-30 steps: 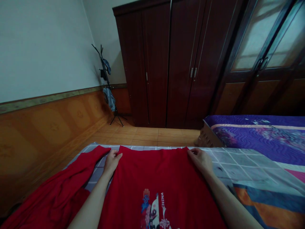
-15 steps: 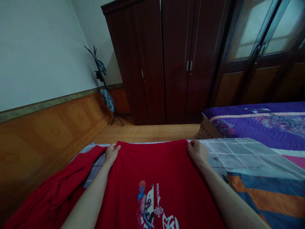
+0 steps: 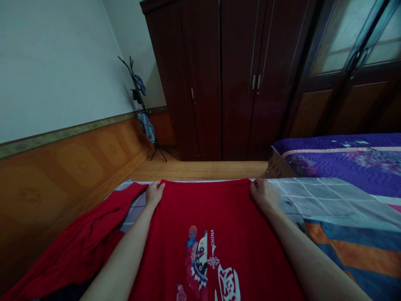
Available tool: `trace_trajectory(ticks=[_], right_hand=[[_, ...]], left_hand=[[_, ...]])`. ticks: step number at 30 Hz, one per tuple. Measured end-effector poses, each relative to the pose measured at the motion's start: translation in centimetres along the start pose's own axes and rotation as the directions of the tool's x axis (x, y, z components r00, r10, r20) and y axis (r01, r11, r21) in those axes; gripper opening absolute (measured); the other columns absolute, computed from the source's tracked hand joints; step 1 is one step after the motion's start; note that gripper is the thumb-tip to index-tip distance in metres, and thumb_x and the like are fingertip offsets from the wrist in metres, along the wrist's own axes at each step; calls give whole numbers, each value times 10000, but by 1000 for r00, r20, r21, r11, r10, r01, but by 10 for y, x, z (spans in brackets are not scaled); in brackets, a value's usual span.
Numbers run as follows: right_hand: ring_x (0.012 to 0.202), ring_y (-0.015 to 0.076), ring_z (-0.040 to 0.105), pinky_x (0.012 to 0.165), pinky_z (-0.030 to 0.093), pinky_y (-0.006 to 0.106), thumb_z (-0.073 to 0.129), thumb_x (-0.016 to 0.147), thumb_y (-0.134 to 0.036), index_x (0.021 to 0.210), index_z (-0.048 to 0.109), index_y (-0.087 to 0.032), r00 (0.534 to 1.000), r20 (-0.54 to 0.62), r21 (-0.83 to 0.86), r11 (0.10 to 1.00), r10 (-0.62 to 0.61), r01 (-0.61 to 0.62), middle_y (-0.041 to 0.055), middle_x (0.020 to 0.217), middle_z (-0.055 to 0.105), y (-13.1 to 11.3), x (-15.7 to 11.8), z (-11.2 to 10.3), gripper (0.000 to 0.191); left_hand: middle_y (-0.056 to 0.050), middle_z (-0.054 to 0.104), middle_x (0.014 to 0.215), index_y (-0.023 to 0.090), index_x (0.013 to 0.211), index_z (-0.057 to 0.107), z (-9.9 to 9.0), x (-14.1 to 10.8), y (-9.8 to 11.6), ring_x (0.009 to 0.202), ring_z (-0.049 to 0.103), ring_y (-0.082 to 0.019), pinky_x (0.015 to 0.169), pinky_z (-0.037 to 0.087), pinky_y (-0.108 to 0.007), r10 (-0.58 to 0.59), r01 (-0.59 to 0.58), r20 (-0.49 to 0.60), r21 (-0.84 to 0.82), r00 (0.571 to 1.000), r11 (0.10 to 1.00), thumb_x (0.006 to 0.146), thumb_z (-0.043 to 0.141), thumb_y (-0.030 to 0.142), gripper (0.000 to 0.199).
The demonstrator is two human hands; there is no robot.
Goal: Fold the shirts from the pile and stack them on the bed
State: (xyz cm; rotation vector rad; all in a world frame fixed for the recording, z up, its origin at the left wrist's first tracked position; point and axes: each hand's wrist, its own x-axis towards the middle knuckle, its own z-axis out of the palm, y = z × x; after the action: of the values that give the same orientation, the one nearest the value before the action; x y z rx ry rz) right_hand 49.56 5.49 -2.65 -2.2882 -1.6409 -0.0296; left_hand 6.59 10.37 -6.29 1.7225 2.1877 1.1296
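A red T-shirt (image 3: 232,217) with a printed mask design and the word CHINA lies spread in front of me, its far edge stretched between my hands. My left hand (image 3: 154,193) pinches the far left corner. At the far right corner, my right hand (image 3: 263,193) has its fingers closed on the cloth. Left of my left forearm, another red garment (image 3: 78,246) lies crumpled, one end reaching close to my left hand. Under the cloth is a bed with a grey checked sheet (image 3: 316,192).
A blue and orange striped cloth (image 3: 360,251) lies on the bed at right. Beyond stands a second bed with a purple cover (image 3: 344,163). A dark wardrobe (image 3: 203,83) and a coat stand (image 3: 140,100) are against the far wall, across the tiled floor (image 3: 200,169).
The view has shifted a little, so the scene sits slightly further right. More of the shirt's print shows at the bottom. Both hands keep their hold on the corners.
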Motion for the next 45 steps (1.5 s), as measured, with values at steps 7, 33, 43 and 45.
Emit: trace_trajectory(ticks=[7,33,43,45], right_hand=[[867,286,639,660,442,341,382,913,-387,939,682,-169,1000,-17,-26,999,-25,25,138,995,659,-2,-4,-5,372],[939,237,574,701,419,291,499,839,-403,884,699,-202,977,-41,-58,977,-209,207,89,951,624,-4,-5,-5,288],[978,257,560,714,426,309,471,878,-360,1004,661,-167,973,-15,-70,971,-231,229,114,994,608,-3,-1,-2,299],[989,268,554,723,426,317,484,874,-384,1033,663,-184,967,-1,-65,965,-255,254,118,1003,599,-2,0,-3,312]], left_hand=[[-50,708,871,200,876,666,0,-6,9,815,637,-198,696,428,-246,22,-21,-2,119,1000,993,835,508,382,245],[-53,709,985,205,1031,654,-5,-6,14,919,645,-215,775,468,-272,-75,73,4,166,997,983,785,576,341,292],[-54,700,963,165,1203,548,0,0,2,833,657,-176,740,491,-256,-9,6,32,103,999,995,825,535,317,408],[-44,680,1048,199,1277,500,-1,-2,4,896,647,-167,782,487,-254,25,-30,49,109,998,994,819,541,274,466]])
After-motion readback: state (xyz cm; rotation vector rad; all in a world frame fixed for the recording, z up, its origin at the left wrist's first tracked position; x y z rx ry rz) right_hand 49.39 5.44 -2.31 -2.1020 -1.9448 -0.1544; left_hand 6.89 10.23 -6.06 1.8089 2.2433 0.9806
